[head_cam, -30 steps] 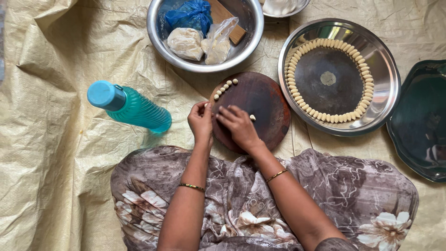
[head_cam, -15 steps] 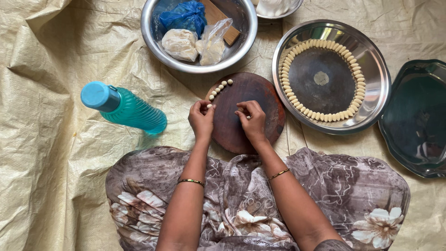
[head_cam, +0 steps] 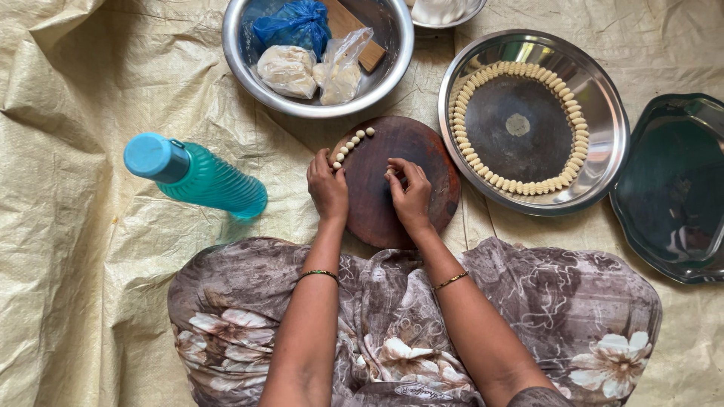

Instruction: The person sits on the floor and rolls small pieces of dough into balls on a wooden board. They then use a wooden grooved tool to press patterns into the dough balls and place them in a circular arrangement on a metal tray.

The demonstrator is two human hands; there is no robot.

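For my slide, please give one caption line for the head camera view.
Right hand pinches a small dough piece on a round wooden board; left hand rests at the board's edge.

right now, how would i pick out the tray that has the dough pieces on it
Start at the round wooden board under both hands. Just to its right lies a round steel tray. Unlike the dark empty tray further right, it carries a ring of small pale pieces inside its rim.

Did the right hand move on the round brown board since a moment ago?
Yes. The right hand has slid leftward across the wooden board, from nearer the board's middle toward the left hand, fingers now pinched together.
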